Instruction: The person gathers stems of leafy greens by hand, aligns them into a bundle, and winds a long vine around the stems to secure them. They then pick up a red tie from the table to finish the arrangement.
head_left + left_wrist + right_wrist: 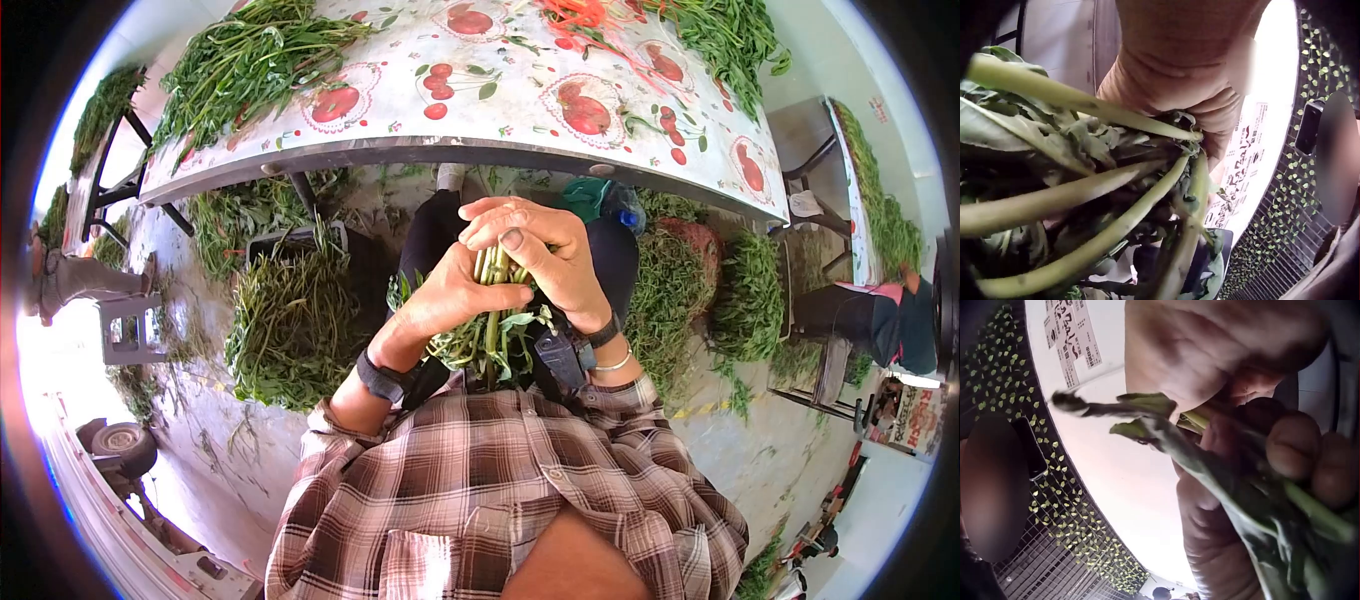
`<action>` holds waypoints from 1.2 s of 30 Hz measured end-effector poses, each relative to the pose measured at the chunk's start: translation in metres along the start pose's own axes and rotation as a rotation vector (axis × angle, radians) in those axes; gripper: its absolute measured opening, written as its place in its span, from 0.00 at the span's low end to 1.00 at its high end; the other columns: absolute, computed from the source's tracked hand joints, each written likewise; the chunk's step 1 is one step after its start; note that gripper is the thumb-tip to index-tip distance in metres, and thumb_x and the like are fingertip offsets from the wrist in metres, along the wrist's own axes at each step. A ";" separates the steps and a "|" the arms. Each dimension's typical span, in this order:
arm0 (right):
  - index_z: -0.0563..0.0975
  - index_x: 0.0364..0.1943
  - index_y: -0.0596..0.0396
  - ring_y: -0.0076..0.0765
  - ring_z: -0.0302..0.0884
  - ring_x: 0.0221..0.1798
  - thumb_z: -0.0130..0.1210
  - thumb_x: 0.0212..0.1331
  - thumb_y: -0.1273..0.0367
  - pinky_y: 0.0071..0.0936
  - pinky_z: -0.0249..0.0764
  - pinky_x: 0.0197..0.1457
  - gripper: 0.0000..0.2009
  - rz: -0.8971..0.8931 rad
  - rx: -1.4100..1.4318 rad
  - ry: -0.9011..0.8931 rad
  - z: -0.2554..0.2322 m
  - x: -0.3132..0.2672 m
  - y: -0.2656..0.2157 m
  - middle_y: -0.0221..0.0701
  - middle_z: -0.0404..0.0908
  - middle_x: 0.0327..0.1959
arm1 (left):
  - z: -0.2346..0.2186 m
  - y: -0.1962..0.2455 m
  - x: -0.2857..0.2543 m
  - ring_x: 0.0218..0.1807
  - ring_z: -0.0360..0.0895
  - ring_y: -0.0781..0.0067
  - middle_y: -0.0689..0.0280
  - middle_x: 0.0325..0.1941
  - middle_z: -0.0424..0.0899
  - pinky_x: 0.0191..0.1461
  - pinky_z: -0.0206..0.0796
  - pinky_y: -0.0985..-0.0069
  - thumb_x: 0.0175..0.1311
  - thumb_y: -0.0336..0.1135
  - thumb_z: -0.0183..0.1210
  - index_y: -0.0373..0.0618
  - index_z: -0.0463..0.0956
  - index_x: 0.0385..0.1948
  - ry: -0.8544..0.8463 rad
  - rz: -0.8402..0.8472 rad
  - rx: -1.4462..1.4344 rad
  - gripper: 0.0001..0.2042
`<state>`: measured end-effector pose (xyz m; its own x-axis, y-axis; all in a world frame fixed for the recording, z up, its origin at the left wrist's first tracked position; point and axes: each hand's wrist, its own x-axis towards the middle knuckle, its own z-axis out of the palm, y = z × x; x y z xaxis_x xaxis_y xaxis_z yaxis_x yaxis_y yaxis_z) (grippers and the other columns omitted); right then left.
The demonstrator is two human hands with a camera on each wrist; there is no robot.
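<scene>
A bunch of green leafy stems [492,275] stands upright between both hands, above the lap, its bare stem ends up and its leaves below. My left hand [450,292] grips it from the left, the thumb lying across the stems. Over the top ends bends my right hand [552,258], its fingers reaching left and its thumb against the stems. Thick stems [1079,194] and leaves fill the left wrist view under the left hand [1179,69]. In the right wrist view, a long leaf [1210,481] hangs below the right hand [1210,350]; fingers curl round stems there.
Ahead is a table with a fruit-print cloth [400,110], bearing green piles [265,65] and red strips [580,25]. A crate [345,240] with greens stands left of the legs; more greens [665,290] lie right. Another person [880,320] is at the far right.
</scene>
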<state>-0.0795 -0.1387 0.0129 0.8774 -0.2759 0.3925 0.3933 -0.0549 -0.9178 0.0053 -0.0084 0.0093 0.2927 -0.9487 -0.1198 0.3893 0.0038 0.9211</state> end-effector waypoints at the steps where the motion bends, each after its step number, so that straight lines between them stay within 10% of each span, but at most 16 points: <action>1: 0.80 0.34 0.60 0.38 0.75 0.52 0.53 0.60 0.66 0.31 0.70 0.53 0.11 0.000 0.000 -0.001 -0.001 0.000 0.001 0.37 0.81 0.41 | -0.005 -0.008 0.002 0.39 0.72 0.83 0.71 0.36 0.75 0.42 0.67 0.82 0.50 0.25 0.64 0.46 0.69 0.55 -0.016 0.033 0.076 0.27; 6: 0.79 0.41 0.61 0.41 0.71 0.58 0.47 0.64 0.52 0.34 0.67 0.59 0.23 0.008 0.017 -0.127 -0.007 0.002 -0.005 0.37 0.80 0.46 | 0.001 -0.002 0.003 0.35 0.76 0.79 0.69 0.37 0.77 0.40 0.70 0.80 0.49 0.25 0.65 0.41 0.71 0.48 0.048 0.175 0.093 0.21; 10: 0.73 0.53 0.65 0.44 0.61 0.67 0.40 0.56 0.35 0.39 0.53 0.70 0.42 0.032 0.110 0.004 -0.011 0.009 -0.025 0.45 0.68 0.61 | 0.006 0.018 0.000 0.32 0.75 0.82 0.72 0.28 0.79 0.38 0.68 0.80 0.49 0.27 0.66 0.40 0.77 0.32 -0.026 -0.136 0.147 0.09; 18: 0.73 0.54 0.60 0.46 0.60 0.68 0.42 0.59 0.41 0.40 0.55 0.69 0.35 -0.037 -0.348 -0.469 -0.014 0.016 -0.034 0.40 0.72 0.59 | 0.002 0.008 -0.003 0.43 0.72 0.82 0.69 0.41 0.77 0.45 0.68 0.78 0.49 0.28 0.66 0.39 0.72 0.46 0.031 0.003 0.304 0.20; 24: 0.73 0.54 0.60 0.47 0.61 0.67 0.41 0.58 0.39 0.38 0.55 0.69 0.37 -0.046 -0.251 -0.262 -0.018 0.028 -0.055 0.41 0.71 0.59 | 0.001 0.018 0.003 0.41 0.72 0.83 0.70 0.38 0.76 0.42 0.68 0.79 0.50 0.28 0.66 0.39 0.72 0.43 -0.162 -0.162 0.264 0.18; 28: 0.74 0.52 0.63 0.42 0.63 0.65 0.44 0.56 0.37 0.38 0.56 0.68 0.39 0.046 -0.300 -0.441 -0.010 0.022 -0.043 0.40 0.70 0.60 | 0.006 0.010 0.002 0.33 0.70 0.86 0.74 0.31 0.76 0.36 0.64 0.80 0.51 0.28 0.64 0.39 0.72 0.41 0.042 0.170 0.281 0.15; 36: 0.74 0.52 0.65 0.43 0.65 0.64 0.42 0.55 0.35 0.38 0.59 0.66 0.41 0.084 -0.231 -0.201 -0.013 0.024 -0.051 0.45 0.72 0.57 | 0.007 0.027 -0.004 0.29 0.68 0.89 0.76 0.25 0.75 0.32 0.63 0.82 0.48 0.26 0.66 0.40 0.75 0.30 -0.076 -0.025 0.269 0.09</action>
<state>-0.0822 -0.1547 0.0684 0.9499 -0.0947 0.2977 0.2646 -0.2627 -0.9279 0.0087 -0.0064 0.0372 0.2155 -0.9685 -0.1249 0.1464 -0.0944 0.9847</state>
